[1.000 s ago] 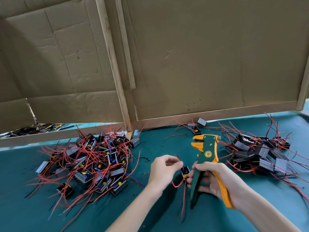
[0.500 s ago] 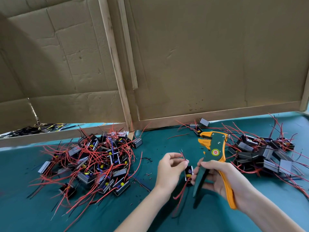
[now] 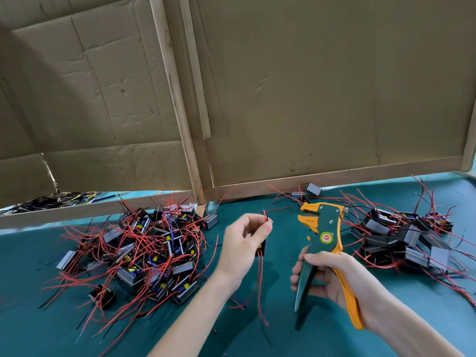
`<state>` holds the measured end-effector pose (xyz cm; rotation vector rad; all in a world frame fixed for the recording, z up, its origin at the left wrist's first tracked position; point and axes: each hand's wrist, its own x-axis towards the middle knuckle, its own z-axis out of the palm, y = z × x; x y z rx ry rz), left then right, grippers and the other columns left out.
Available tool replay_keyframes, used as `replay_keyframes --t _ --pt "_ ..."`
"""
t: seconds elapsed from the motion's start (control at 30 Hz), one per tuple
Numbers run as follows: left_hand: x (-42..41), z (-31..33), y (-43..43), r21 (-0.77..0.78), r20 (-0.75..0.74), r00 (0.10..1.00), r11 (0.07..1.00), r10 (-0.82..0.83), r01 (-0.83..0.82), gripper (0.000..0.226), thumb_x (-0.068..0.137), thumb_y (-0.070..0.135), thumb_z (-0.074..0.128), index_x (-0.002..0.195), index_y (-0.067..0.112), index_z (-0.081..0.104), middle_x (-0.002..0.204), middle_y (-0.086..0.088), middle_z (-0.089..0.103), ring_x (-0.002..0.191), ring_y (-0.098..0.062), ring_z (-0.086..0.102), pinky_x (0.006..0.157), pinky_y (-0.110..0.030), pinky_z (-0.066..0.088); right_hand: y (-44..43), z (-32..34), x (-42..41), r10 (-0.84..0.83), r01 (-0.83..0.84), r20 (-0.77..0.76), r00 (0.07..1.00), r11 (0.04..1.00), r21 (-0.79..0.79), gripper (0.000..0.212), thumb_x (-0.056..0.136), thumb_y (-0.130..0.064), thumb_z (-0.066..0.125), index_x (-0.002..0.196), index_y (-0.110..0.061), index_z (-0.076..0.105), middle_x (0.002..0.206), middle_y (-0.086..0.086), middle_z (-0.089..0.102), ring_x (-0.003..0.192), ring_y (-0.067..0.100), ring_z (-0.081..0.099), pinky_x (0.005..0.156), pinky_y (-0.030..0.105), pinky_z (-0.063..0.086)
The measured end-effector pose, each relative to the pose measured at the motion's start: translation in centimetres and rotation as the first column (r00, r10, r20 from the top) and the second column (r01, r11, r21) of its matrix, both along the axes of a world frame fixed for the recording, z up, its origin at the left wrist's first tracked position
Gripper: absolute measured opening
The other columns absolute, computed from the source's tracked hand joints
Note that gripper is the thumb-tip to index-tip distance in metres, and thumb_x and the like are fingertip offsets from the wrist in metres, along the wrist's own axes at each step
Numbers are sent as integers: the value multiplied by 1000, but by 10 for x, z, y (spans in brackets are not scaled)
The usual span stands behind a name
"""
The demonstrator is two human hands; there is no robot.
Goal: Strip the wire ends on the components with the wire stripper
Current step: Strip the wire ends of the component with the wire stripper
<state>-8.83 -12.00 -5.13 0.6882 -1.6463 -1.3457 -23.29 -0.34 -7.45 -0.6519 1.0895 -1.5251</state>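
On the green table cloth point(image 3: 31, 336), near the middle, the right hand point(image 3: 334, 276) holds the wire stripper point(image 3: 325, 237) up off the cloth. Its fingers are wrapped tight round the dark green handle, and the orange handle lies along the palm. The tool has a dark green body, an orange beak on top that points left, and a round red and yellow sticker on its side. The two handles stand spread apart.

Just to the left, the left hand point(image 3: 244, 243) pinches the tips of thin red wires point(image 3: 266, 219) between thumb and finger. A small black component point(image 3: 261, 248) with a yellow bit hangs under that hand, mostly hidden, and more of the red wires dangle down below it. The wire tips are near the beak but not touching it.

A big pile of components point(image 3: 144, 251) with tangled red wires lies on the left. A second pile point(image 3: 396, 238) lies on the right, behind the tool. Two loose components point(image 3: 307, 192) sit by the cardboard wall point(image 3: 309, 86).
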Motion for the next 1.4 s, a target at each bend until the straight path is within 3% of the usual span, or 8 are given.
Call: replay_keyframes --t 0.17,0.37,0.53,0.63,0.7,0.87,1.07,1.4 --pt "11 15 -9 -9 -73 996 999 49 -50 13 76 8 78 77 16 68 68 11 69 66 -2 63 64 -12 49 1 1 3 61 -61 -21 998 998 -9 26 50 -21 79 72 -8 75 80 25 67 73 40 69 67 46 58" --pt "14 22 -10 -8 -70 995 997 71 -72 12 81 9 73 78 15 63 64 15 62 61 1 55 63 -10 45 4 5 6 98 -98 -10 995 995 -33 16 59 -13 75 72 -5 74 78 27 65 69 40 67 65 48 58" --pt "21 31 -11 -101 -24 999 995 -23 20 8 93 10 60 89 17 61 81 6 63 83 -11 59 75 -12 46 7 10 7 205 -206 -27 978 976 -66 28 56 -16 80 79 -3 72 79 27 63 72 41 65 71 50 56" --pt "26 38 -13 -169 10 999 984 -52 53 13 96 9 54 94 17 63 76 13 64 86 -10 62 86 -25 53 8 11 8 270 -274 -52 961 959 -77 32 58 -18 83 83 -2 70 80 27 63 74 42 65 73 50 55" --pt "29 43 -12 -167 -16 996 982 -89 85 16 96 6 55 93 16 66 77 10 62 82 -8 60 75 -34 59 9 11 9 301 -306 -68 951 948 -82 42 54 -22 90 84 -2 69 81 28 63 74 42 65 73 50 55" --pt "38 60 -7 -221 71 992 968 -108 122 20 90 11 65 85 30 70 74 11 62 60 -11 58 54 -20 50 12 18 13 342 -350 -85 936 928 -126 42 55 -21 90 85 -2 68 81 29 63 75 42 65 73 51 55" --pt "42 68 -1 -218 195 960 945 -202 243 13 88 16 66 80 25 72 76 0 62 58 -12 56 61 -20 47 15 23 16 368 -377 -90 926 914 -147 23 65 -12 76 83 0 68 78 31 62 72 42 65 72 52 55" --pt "46 73 4 -166 328 886 903 -329 397 9 82 32 65 80 24 67 65 13 60 58 -8 54 63 -14 43 20 25 18 390 -414 -163 906 898 -152 20 71 -14 76 86 -3 68 79 27 64 72 39 65 73 50 54"
